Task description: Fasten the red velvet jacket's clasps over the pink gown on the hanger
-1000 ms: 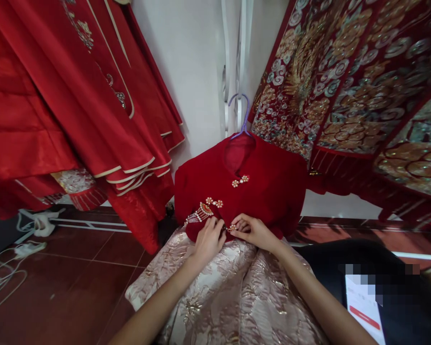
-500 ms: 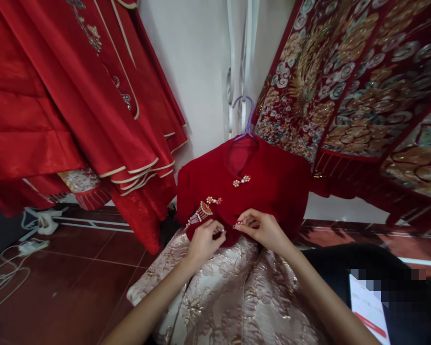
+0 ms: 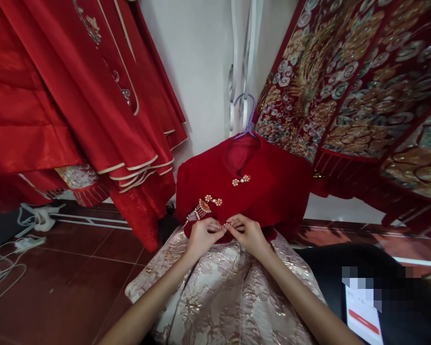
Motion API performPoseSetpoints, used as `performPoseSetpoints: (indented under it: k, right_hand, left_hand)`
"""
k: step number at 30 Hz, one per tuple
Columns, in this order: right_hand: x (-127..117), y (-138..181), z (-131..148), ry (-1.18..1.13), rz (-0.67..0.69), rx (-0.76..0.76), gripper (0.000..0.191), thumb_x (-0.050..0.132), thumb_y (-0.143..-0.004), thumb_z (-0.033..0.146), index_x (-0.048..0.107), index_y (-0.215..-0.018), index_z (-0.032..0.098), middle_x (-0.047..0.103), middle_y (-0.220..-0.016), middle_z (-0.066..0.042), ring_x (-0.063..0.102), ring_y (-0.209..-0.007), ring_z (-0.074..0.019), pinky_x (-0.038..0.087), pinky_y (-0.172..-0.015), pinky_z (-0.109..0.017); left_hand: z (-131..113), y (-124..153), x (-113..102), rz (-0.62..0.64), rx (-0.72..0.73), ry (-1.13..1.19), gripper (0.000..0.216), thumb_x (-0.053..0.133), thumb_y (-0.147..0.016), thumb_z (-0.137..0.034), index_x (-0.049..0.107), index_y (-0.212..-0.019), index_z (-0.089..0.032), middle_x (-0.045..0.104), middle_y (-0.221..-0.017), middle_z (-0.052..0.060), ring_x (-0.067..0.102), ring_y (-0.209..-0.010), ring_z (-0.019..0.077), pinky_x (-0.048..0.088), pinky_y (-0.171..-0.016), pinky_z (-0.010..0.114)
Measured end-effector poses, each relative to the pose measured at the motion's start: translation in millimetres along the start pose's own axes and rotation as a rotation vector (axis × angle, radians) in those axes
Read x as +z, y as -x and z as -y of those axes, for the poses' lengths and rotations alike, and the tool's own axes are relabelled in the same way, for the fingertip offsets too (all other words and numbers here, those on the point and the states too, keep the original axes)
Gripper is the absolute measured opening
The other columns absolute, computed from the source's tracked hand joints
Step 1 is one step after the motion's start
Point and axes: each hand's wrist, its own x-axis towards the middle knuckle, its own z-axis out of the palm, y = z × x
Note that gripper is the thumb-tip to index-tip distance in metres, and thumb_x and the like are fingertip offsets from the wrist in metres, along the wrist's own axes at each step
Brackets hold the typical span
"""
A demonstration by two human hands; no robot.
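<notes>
A short red velvet jacket (image 3: 269, 177) hangs on a purple hanger (image 3: 250, 117) in front of me. At its lower front edge my left hand (image 3: 204, 235) and my right hand (image 3: 247, 235) meet, fingertips almost touching. Each pinches one side of a small beaded frog button (image 3: 225, 225), mostly hidden by the fingers. Higher up, a beaded frog button (image 3: 241, 180) joins the two fronts below the collar. Left of the opening lies a beaded tassel ornament (image 3: 202, 209) beside another fastener (image 3: 218, 201). Below my hands hangs a pale brocade skirt (image 3: 215, 292) with metallic flowers.
Red satin garments (image 3: 93, 105) hang on the left, embroidered red garments (image 3: 348, 96) on the right. A black seat (image 3: 319, 266) with a lit phone (image 3: 363, 314) stands at lower right. White cables (image 3: 3, 273) lie on the tiled floor (image 3: 75, 287).
My right hand has moved left, bringing the jacket's front edge to my left hand. The fingertips, apart before, now meet at the frog button.
</notes>
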Motion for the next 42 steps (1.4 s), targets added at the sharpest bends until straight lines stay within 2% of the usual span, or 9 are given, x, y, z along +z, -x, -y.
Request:
performPoseSetpoints:
  k: [12,17,21,27,29,31,34,37,42]
  right_hand:
    - [3.6,2.7,-2.9,0.088,-0.014,-0.065,0.009,0.060,-0.081,0.026,0.062,-0.086,0.019,0.067,-0.079,-0.004,0.064,-0.070,-0.0141,0.055,-0.066,-0.026]
    - [4.0,3.9,-4.5,0.143,0.001,-0.102,0.009,0.058,-0.084,0.025,0.063,-0.088,0.019,0.067,-0.081,-0.003,0.064,-0.073,-0.0137,0.054,-0.070,-0.026]
    - [-13.7,0.8,8.9,0.184,0.064,-0.051,0.012,0.059,-0.082,0.027,0.065,-0.091,0.020,0.066,-0.082,-0.004,0.064,-0.071,-0.0139,0.054,-0.063,-0.025]
    - [-55.8,0.4,49.0,0.094,-0.098,0.017,0.022,0.059,-0.083,0.039,0.066,-0.091,0.020,0.068,-0.080,-0.004,0.064,-0.070,-0.0147,0.053,-0.057,-0.023]
    - [-57.9,1.4,52.4,0.041,-0.074,0.046,0.023,0.059,-0.083,0.040,0.065,-0.090,0.020,0.068,-0.078,-0.004,0.065,-0.068,-0.0147,0.053,-0.058,-0.024]
    - [-52.7,2.1,48.5,0.019,0.024,0.073,0.023,0.058,-0.083,0.039,0.065,-0.091,0.019,0.068,-0.077,-0.004,0.065,-0.067,-0.0145,0.054,-0.061,-0.026]
    - [-37.7,1.8,33.9,0.099,0.134,0.089,0.022,0.059,-0.081,0.036,0.065,-0.093,0.018,0.068,-0.078,-0.004,0.065,-0.068,-0.0151,0.053,-0.065,-0.028]
    - [-22.7,0.4,17.6,0.159,0.126,0.100,0.023,0.060,-0.079,0.033,0.061,-0.096,0.018,0.068,-0.078,-0.004,0.065,-0.069,-0.0154,0.052,-0.068,-0.028]
    - [-10.2,-0.4,5.2,0.091,0.120,0.110,0.023,0.060,-0.078,0.035,0.059,-0.094,0.018,0.067,-0.080,-0.004,0.066,-0.075,-0.0157,0.053,-0.066,-0.026]
  left_hand:
    - [4.5,-2.5,-2.2,0.085,-0.082,0.149,0.019,0.072,-0.065,-0.025,0.069,-0.078,-0.011,0.074,-0.084,0.010,0.070,-0.077,0.0189,0.056,-0.080,0.033]
    - [5.5,-1.3,-4.3,0.129,-0.066,0.138,0.017,0.069,-0.068,-0.026,0.068,-0.077,-0.011,0.073,-0.081,0.010,0.069,-0.074,0.0180,0.056,-0.075,0.032]
    - [-10.7,-5.3,-20.9,0.199,-0.085,0.004,0.018,0.069,-0.065,-0.017,0.065,-0.082,-0.012,0.072,-0.082,0.008,0.068,-0.075,0.0173,0.054,-0.069,0.028]
    - [-39.4,-10.2,-51.7,0.199,-0.075,-0.226,0.016,0.069,-0.069,-0.024,0.066,-0.082,-0.015,0.071,-0.080,0.006,0.066,-0.069,0.0157,0.050,-0.064,0.025]
    - [-38.2,-8.6,-47.8,0.212,-0.055,-0.267,0.013,0.068,-0.071,-0.024,0.067,-0.080,-0.016,0.072,-0.081,0.005,0.066,-0.069,0.0152,0.049,-0.064,0.024]
    - [-32.6,-6.0,-37.7,0.208,-0.027,-0.299,0.014,0.068,-0.070,-0.024,0.067,-0.082,-0.017,0.072,-0.084,0.004,0.066,-0.069,0.0148,0.048,-0.063,0.024]
    - [-23.7,-2.3,-21.3,0.144,0.003,-0.344,0.015,0.068,-0.069,-0.022,0.066,-0.083,-0.018,0.073,-0.085,0.002,0.066,-0.071,0.0149,0.048,-0.065,0.024]
    - [-20.1,0.2,-12.4,0.107,0.015,-0.360,0.011,0.067,-0.071,-0.023,0.067,-0.081,-0.019,0.073,-0.083,0.003,0.067,-0.073,0.0161,0.049,-0.068,0.024]
    - [-17.3,1.2,-8.6,0.051,0.040,-0.279,0.012,0.069,-0.072,-0.030,0.065,-0.076,-0.019,0.073,-0.079,0.003,0.068,-0.072,0.0164,0.049,-0.066,0.025]
